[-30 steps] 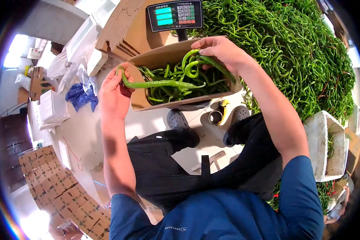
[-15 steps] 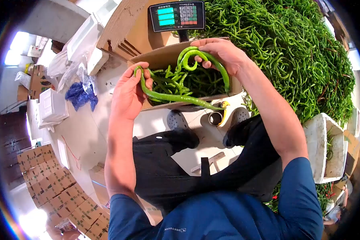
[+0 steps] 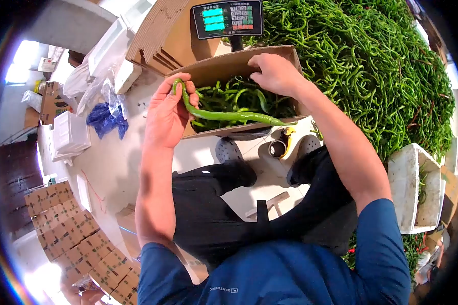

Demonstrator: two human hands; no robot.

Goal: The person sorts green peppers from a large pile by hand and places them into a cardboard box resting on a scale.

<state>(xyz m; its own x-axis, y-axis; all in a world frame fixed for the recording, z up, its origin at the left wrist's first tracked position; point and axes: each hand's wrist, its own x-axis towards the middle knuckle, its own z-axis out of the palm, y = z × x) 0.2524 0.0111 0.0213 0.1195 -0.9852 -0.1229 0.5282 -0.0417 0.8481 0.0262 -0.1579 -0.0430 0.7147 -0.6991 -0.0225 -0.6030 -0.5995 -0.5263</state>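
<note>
My left hand (image 3: 169,111) is closed around the upper end of a long green chili pepper (image 3: 224,116), whose body stretches right along the near edge of the cardboard box (image 3: 213,70). Inside that box lie several more green chili peppers (image 3: 234,95). My right hand (image 3: 276,73) is over the box's right part, with its thumb and forefinger apart and no pepper visible between them. Below it, a curved pepper (image 3: 262,101) rests among the others. The right hand's other fingers are partly hidden.
A scale display (image 3: 228,19) stands behind the box. A large heap of green peppers (image 3: 361,76) spreads to the right, beside a white foam box (image 3: 412,188). Flattened cardboard (image 3: 163,38) leans at back left. A tape dispenser (image 3: 280,146) lies between my feet.
My right hand has let go of the curled peppers it held and now hangs over the box with its fingers apart. The left hand still holds its pepper.
</note>
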